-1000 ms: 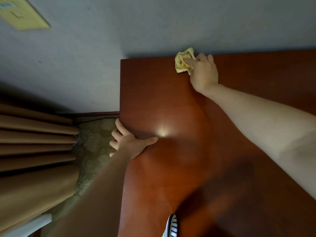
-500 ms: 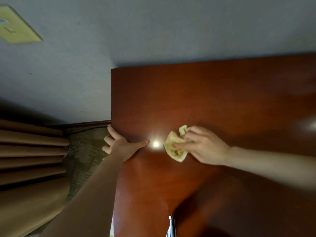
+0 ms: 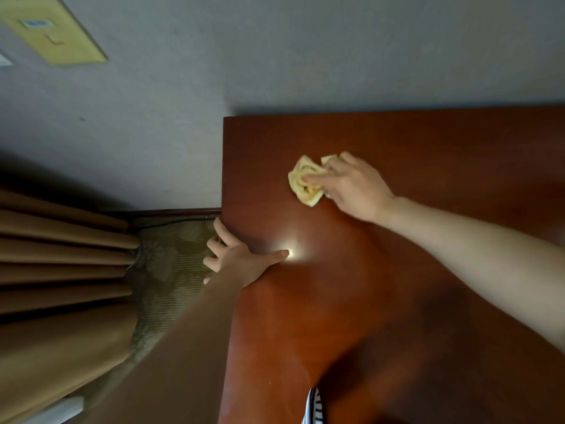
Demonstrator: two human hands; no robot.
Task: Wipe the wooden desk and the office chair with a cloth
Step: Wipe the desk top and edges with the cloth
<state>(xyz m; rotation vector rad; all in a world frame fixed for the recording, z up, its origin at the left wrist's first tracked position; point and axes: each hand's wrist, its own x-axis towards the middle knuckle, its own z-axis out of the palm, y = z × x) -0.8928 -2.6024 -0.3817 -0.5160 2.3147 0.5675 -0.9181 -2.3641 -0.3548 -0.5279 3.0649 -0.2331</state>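
Observation:
The reddish-brown wooden desk [image 3: 428, 154] fills the right half of the view, its back edge against the wall. A crumpled yellow cloth [image 3: 304, 180] lies on the desk top near the back left corner. My right hand [image 3: 354, 188] grips the cloth and presses it onto the wood. My left hand [image 3: 241, 258] grips the desk's left edge, with the thumb on top and the fingers wrapped over the side. The office chair is out of view.
A grey wall [image 3: 305, 56] stands behind the desk, with a yellow plate [image 3: 52, 29] on it at the upper left. Brown curtains [image 3: 61, 264] hang at the left over patterned carpet [image 3: 171, 264]. A striped garment [image 3: 315, 408] shows at the bottom edge.
My right hand swept the cloth from the desk's back edge down toward my left hand, then back up and away to the middle. My left hand stayed on the edge.

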